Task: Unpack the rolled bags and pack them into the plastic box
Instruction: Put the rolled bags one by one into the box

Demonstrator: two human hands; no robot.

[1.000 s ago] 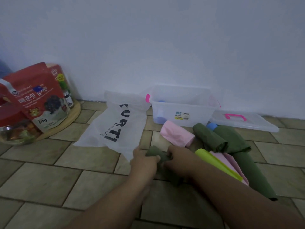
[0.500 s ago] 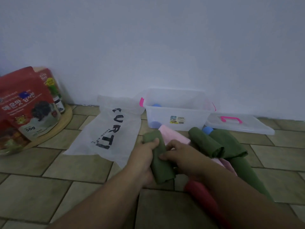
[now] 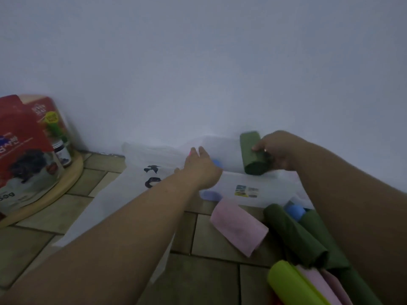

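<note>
Nearest the camera, at the lower right of the tiled floor [image 3: 66,216], lies a heap of rolled bags: a lime-green roll [image 3: 293,282] at the front, pink fabric just behind and under it, and a long dark-green roll [image 3: 295,234] lying diagonally across the heap. A small blue object [image 3: 294,211] shows at the far end of that heap, partly hidden. Beside them, a little to the left, a pink roll [image 3: 239,226] rests alone on the tiles.

Further out, a white plastic bag with black lettering [image 3: 136,179] is spread flat on the floor, and the left forearm crosses over it. The left hand [image 3: 201,167] is open, fingers spread, reaching to the near left corner of the clear plastic box [image 3: 246,183]; whether it touches the rim is blurred. Something blue sits inside the box near that hand.

The right hand [image 3: 277,150] is closed around a dark-green rolled bag [image 3: 253,154], holding it tilted above the open box.

Far left, red snack packets [image 3: 24,146] and a small jar [image 3: 62,154] stand on a round wooden board [image 3: 66,183] against the pale wall [image 3: 198,62].
</note>
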